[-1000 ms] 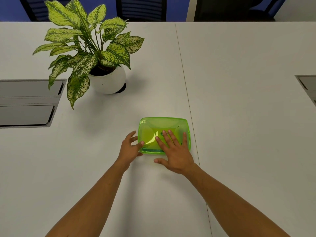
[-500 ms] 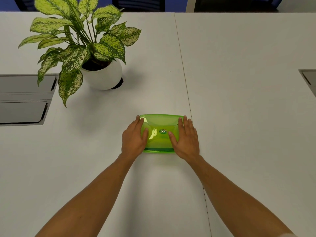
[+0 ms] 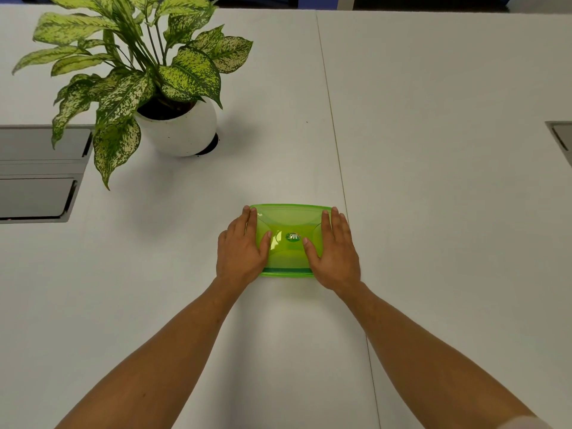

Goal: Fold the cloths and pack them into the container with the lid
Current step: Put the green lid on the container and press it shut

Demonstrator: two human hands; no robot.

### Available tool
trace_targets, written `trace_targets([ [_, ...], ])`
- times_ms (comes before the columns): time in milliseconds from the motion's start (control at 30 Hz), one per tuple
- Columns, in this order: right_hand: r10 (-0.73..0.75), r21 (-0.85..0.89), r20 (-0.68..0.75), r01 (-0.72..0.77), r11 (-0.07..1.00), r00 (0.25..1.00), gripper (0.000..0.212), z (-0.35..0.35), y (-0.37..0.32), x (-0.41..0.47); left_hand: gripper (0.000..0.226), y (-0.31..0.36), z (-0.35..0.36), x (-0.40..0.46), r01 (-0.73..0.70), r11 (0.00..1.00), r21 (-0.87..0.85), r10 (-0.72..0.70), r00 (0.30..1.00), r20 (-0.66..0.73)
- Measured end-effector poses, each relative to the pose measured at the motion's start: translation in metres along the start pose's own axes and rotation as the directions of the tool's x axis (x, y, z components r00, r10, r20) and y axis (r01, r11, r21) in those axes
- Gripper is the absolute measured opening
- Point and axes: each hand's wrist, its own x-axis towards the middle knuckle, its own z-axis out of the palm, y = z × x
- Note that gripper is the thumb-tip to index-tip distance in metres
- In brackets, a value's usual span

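Note:
A translucent green container point(image 3: 289, 224) with its lid on sits on the white table point(image 3: 433, 181), just left of the table seam. My left hand point(image 3: 240, 249) lies flat over its left end and my right hand point(image 3: 334, 252) over its right end, fingers spread and pressing on the lid. A small oval logo shows at the lid's centre between my thumbs. No loose cloth is visible; a dark green band shows through the container's near edge.
A potted plant with speckled leaves in a white pot point(image 3: 178, 128) stands at the back left. A grey cable hatch point(image 3: 37, 174) is set into the table at the far left, another point(image 3: 561, 140) at the right edge.
Both hands went from the near edge of the lid to its two ends and now lie flat there. The view has tilted down slightly.

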Motion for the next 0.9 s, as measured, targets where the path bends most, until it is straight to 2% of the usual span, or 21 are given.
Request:
trace_targets([
  [67, 0.011, 0.025, 0.000, -0.011, 1.000, 1.000, 0.074, 0.001, 0.002, -0.004, 0.063, 0.002, 0.000, -0.001, 0.009, 0.998, -0.059, -0.008, 1.000, 0.018],
  [167, 0.010, 0.045, 0.002, -0.010, 0.999, 1.000, 0.075, 0.002, 0.001, -0.002, 0.056, 0.004, 0.000, 0.003, 0.039, 0.991, -0.130, -0.043, 0.999, -0.027],
  [233, 0.020, 0.053, 0.004, -0.020, 0.998, 1.000, 0.075, 0.001, 0.001, -0.003, 0.046, 0.007, -0.002, 0.010, 0.090, 0.972, -0.215, -0.110, 0.990, -0.082],
  [300, 0.016, 0.055, 0.002, -0.016, 0.998, 1.000, 0.074, 0.000, 0.000, -0.003, 0.033, 0.012, -0.006, 0.021, 0.181, 0.913, -0.366, -0.246, 0.959, -0.141],
  [367, 0.020, 0.053, 0.009, -0.020, 0.998, 1.000, 0.074, 0.000, 0.001, -0.002, 0.026, 0.013, -0.012, 0.037, 0.307, 0.767, -0.564, -0.424, 0.902, -0.086],
  [433, 0.019, 0.051, 0.013, -0.020, 0.998, 1.000, 0.074, 0.000, 0.000, -0.003, 0.030, 0.008, -0.017, 0.051, 0.431, 0.548, -0.717, -0.526, 0.844, 0.105],
  [533, 0.022, 0.055, 0.004, -0.022, 0.998, 1.000, 0.075, 0.000, 0.000, -0.002, 0.025, -0.005, -0.017, 0.065, 0.577, 0.332, -0.747, -0.507, 0.777, 0.374],
  [600, 0.019, 0.054, -0.001, -0.019, 0.998, 1.000, 0.075, 0.000, 0.000, -0.002, 0.024, -0.011, -0.018, 0.070, 0.628, 0.234, -0.742, -0.474, 0.740, 0.477],
  [700, 0.013, 0.055, -0.003, -0.013, 0.998, 1.000, 0.075, 0.001, 0.001, -0.002, 0.029, -0.015, -0.019, 0.076, 0.647, 0.204, -0.735, -0.449, 0.729, 0.517],
  [900, 0.000, 0.048, 0.004, 0.000, 0.999, 1.000, 0.075, 0.003, 0.002, -0.001, 0.013, -0.011, -0.017, 0.078, 0.647, 0.234, -0.725, -0.506, 0.719, 0.478],
])
